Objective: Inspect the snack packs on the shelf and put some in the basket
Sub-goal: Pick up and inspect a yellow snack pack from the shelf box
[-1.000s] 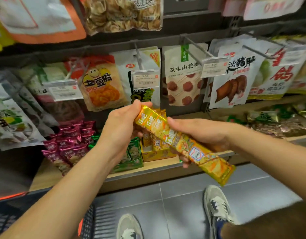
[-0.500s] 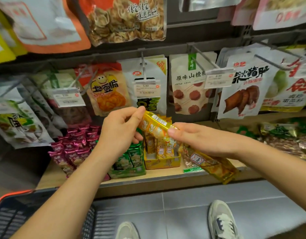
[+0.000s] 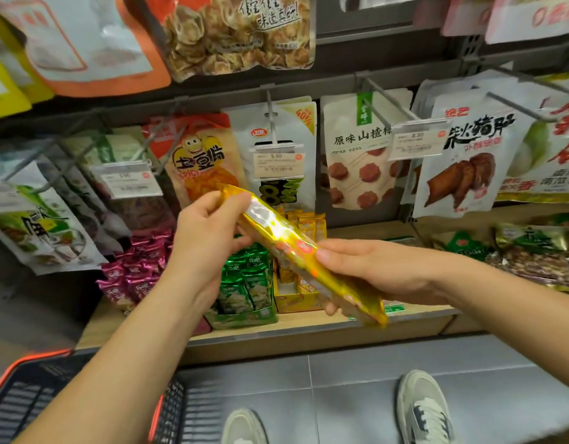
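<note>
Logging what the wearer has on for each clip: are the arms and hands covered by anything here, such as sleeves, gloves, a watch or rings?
Nothing shows. Both forearms are bare as far up as the picture reaches, so no sleeve cuff is in view. The left hand and right hand wear no gloves, and no watch, bracelet or ring can be seen on the wrists or visible fingers.

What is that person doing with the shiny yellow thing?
A person is standing at a shop shelf full of snacks, looking over a long yellow snack pack. The left hand pinches its top end and the right hand grips it lower down, so it slants between them in front of the small boxes of snacks. A basket waits low on the left, and the pack has not gone into it yet.
</note>
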{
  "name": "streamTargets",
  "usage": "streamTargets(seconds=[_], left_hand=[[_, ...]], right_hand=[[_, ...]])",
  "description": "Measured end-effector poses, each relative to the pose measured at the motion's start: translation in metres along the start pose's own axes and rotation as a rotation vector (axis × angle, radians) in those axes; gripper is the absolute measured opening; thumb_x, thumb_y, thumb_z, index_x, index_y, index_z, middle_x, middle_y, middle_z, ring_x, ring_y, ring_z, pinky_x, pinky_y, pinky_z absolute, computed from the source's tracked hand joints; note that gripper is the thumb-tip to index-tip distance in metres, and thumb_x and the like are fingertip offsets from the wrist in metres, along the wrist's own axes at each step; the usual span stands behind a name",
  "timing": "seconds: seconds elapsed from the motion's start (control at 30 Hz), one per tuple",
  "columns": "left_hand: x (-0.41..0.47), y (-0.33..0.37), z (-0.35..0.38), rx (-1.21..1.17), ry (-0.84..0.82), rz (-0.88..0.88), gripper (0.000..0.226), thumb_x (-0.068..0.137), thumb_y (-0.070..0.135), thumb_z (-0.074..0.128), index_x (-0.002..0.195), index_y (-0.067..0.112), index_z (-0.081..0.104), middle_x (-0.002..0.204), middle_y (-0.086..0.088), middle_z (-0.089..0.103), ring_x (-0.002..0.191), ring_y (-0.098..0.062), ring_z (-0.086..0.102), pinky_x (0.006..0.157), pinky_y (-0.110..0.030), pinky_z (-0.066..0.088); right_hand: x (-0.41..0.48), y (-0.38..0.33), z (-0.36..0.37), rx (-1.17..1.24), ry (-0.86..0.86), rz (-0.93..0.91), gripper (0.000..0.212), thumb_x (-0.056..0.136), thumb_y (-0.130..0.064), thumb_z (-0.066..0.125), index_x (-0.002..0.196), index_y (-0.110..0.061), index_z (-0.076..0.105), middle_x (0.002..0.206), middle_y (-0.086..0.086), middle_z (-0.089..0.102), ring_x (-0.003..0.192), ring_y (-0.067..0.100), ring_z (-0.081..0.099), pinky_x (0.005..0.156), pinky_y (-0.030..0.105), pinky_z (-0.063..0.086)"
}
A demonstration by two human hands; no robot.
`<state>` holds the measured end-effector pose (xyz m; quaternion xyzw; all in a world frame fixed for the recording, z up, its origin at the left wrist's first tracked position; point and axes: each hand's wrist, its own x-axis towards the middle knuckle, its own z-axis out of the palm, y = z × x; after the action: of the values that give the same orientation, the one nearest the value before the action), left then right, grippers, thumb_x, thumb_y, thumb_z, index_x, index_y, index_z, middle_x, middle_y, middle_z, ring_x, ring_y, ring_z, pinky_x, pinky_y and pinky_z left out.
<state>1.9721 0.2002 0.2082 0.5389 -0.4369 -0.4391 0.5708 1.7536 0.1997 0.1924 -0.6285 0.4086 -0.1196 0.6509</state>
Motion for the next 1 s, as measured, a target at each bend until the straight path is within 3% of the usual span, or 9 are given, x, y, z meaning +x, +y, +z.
streamTargets(seconds=[0.1,0.33,0.4,0.47,0.57,0.67,0.73,0.83,1.0], left_hand=[[0.005,-0.002,-0.008,-0.115,0.054,-0.065,0.001,0.088,0.019,0.066,0.087,0.02,0.065,0.083,-0.002,0.066,0.069,-0.01,0.06,0.059,-0.02,0.053],[-0.009,-0.015,0.008,-0.169,-0.182,-0.235,0.018,0.084,0.015,0.072,0.099,0.011,0.063,0.085,-0.004,0.074,0.075,-0.015,0.072,0.065,-0.026,0.056],[-0.015,-0.021,0.014,-0.088,-0.255,-0.259,0.02,0.083,0.016,0.073,0.1,0.009,0.062,0.089,-0.008,0.074,0.077,-0.019,0.072,0.067,-0.029,0.057],[-0.018,-0.025,0.018,0.013,-0.272,-0.272,0.022,0.084,0.016,0.073,0.101,0.008,0.063,0.09,-0.01,0.074,0.076,-0.02,0.072,0.066,-0.029,0.057],[-0.019,-0.03,0.017,0.255,-0.303,-0.218,0.021,0.082,0.018,0.075,0.101,0.013,0.067,0.087,-0.006,0.075,0.076,-0.019,0.072,0.065,-0.03,0.055],[-0.022,-0.032,0.016,0.399,-0.43,-0.184,0.013,0.079,0.019,0.079,0.091,0.018,0.074,0.083,-0.001,0.076,0.075,-0.011,0.071,0.068,-0.029,0.055],[-0.027,-0.034,0.017,0.539,-0.471,-0.172,0.014,0.073,0.025,0.083,0.081,0.017,0.075,0.076,0.0,0.076,0.067,-0.007,0.068,0.068,-0.031,0.057],[-0.033,-0.037,0.025,0.729,-0.457,-0.109,0.019,0.07,0.037,0.079,0.075,0.021,0.071,0.072,0.003,0.073,0.066,-0.011,0.068,0.071,-0.038,0.058],[-0.029,-0.039,0.022,0.797,-0.426,-0.057,0.028,0.076,0.041,0.077,0.099,0.028,0.07,0.087,0.01,0.073,0.081,-0.01,0.069,0.08,-0.04,0.057]], right_hand=[[0.004,0.009,0.0,0.072,0.025,-0.032,0.041,0.092,-0.042,0.05,0.115,-0.008,0.058,0.091,0.011,0.067,0.084,0.021,0.068,0.082,0.045,0.051],[0.019,0.008,0.021,0.24,0.116,-0.145,0.037,0.089,-0.037,0.056,0.106,-0.005,0.066,0.083,0.008,0.069,0.079,0.02,0.071,0.059,0.025,0.056],[0.021,0.007,0.021,0.203,0.137,-0.122,0.036,0.096,-0.035,0.051,0.104,-0.004,0.067,0.085,0.01,0.069,0.08,0.02,0.07,0.06,0.026,0.055],[0.022,0.005,0.019,0.111,0.1,-0.043,0.037,0.101,-0.035,0.046,0.103,-0.005,0.068,0.091,0.011,0.069,0.081,0.02,0.067,0.073,0.035,0.056],[0.021,0.002,0.01,0.004,0.082,0.056,0.031,0.1,-0.031,0.05,0.128,-0.022,0.059,0.114,-0.002,0.071,0.106,0.012,0.065,0.094,0.042,0.052],[0.023,-0.001,0.001,0.256,0.148,0.016,0.036,0.093,-0.03,0.06,0.129,-0.027,0.058,0.12,-0.003,0.069,0.112,0.014,0.063,0.095,0.043,0.05],[0.025,0.0,0.001,0.383,0.184,-0.078,0.027,0.092,-0.025,0.062,0.119,-0.023,0.063,0.111,-0.001,0.072,0.105,0.016,0.067,0.091,0.042,0.054],[0.03,0.001,0.007,0.41,0.33,-0.175,0.027,0.089,-0.015,0.068,0.115,-0.015,0.06,0.095,0.003,0.073,0.087,0.017,0.072,0.068,0.035,0.059],[0.035,0.007,-0.012,0.545,0.591,-0.187,0.018,0.093,-0.013,0.063,0.109,-0.011,0.056,0.102,0.014,0.069,0.088,0.025,0.072,0.065,0.042,0.061]])
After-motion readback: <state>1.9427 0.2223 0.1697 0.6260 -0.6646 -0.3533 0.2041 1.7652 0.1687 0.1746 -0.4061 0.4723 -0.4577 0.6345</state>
